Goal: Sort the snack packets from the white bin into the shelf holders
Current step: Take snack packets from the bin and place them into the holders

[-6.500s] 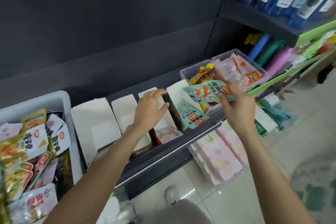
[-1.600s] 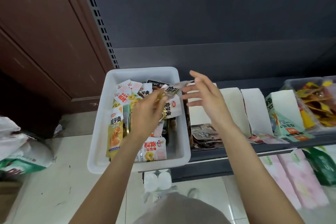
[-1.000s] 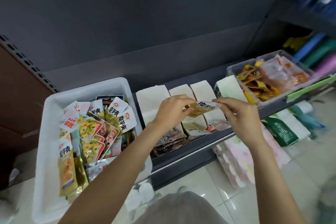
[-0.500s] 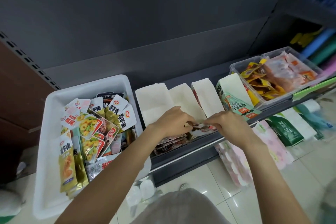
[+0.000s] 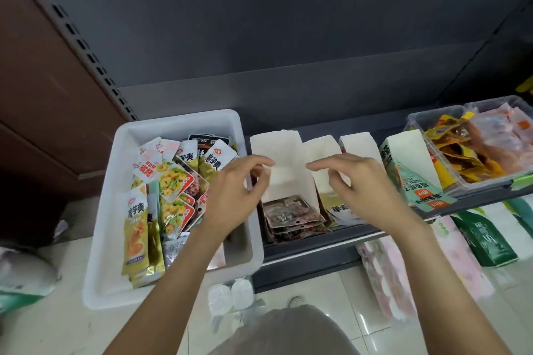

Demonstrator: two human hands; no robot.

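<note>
Hands are both empty now. Half a second ago they were pressed together low at the front of the holders, fiddling with a packet; now the left hand [image 5: 233,193] and right hand [image 5: 360,184] have lifted and parted, fingers loosely curled, gripping nothing that I can see. Left one hovers over the right edge of the white bin [image 5: 121,239], right one over the second and third white shelf holders [image 5: 277,147]. Camera has also swung a bit left, so the brown panel [image 5: 43,81] is back in view.

Where stuff sits: the bin is on the floor just left of the shelf, still loaded with snack packets [image 5: 173,184], yellow, gold and white ones jumbled together. First holder has a stack of dark packets [image 5: 291,216] lying at its front. Next holder has a pale gold packet [image 5: 340,207] in front, partly behind my right wrist. Fourth holder is the printed green one [image 5: 415,179].

Surroundings: dark grey shelf [image 5: 311,245] with a dark back wall, clear tub [image 5: 427,121] of orange and pink packets at the right end. Below it, on the pale tiled floor [image 5: 57,331], pink and green tissue packs [image 5: 484,239]. White bag [image 5: 23,274] at far left.
</note>
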